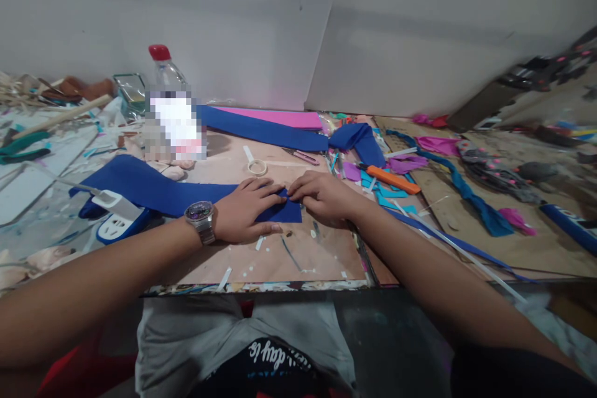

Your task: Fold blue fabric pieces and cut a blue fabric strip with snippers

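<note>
A long strip of dark blue felt (153, 189) lies across a brown board (298, 255) in front of me. My left hand (249, 211), with a watch on its wrist, lies flat on the strip's right end, fingers stretched out. My right hand (321, 196) rests at the strip's right corner, fingers curled down and pressing on the felt edge. The fingertips of both hands meet at the corner.
A plastic bottle with a red cap (168, 106) stands at the back left. A tape roll (257, 166), an orange cutter (392, 180), blue and pink felt sheets (275, 124), a white power strip (116, 217) and many coloured scraps (485, 211) lie around.
</note>
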Demonstrator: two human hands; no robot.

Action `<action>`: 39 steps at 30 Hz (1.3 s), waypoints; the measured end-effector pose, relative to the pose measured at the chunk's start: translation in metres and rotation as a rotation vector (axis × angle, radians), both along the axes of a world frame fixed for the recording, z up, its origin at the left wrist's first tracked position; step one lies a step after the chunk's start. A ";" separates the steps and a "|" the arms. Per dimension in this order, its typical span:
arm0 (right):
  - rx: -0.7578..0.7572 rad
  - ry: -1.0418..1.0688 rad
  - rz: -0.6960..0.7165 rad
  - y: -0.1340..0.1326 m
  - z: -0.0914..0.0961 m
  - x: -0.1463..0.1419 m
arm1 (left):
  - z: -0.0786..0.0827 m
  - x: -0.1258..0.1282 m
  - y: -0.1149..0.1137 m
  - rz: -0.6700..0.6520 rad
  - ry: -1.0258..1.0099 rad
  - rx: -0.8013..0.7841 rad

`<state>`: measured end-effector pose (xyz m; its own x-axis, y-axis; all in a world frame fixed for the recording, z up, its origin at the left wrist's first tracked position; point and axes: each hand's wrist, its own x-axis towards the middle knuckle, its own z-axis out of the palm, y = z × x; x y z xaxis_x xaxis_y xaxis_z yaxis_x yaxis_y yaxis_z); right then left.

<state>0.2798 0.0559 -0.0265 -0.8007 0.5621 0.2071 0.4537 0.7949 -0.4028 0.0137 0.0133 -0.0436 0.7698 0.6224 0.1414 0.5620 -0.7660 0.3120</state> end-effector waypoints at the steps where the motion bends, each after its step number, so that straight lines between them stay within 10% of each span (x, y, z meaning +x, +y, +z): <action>1: 0.004 -0.008 0.008 0.001 0.001 0.001 | 0.000 0.000 0.000 0.000 -0.008 -0.005; 39: -0.087 0.058 -0.118 0.007 -0.003 0.003 | -0.003 -0.001 0.000 0.004 0.017 0.040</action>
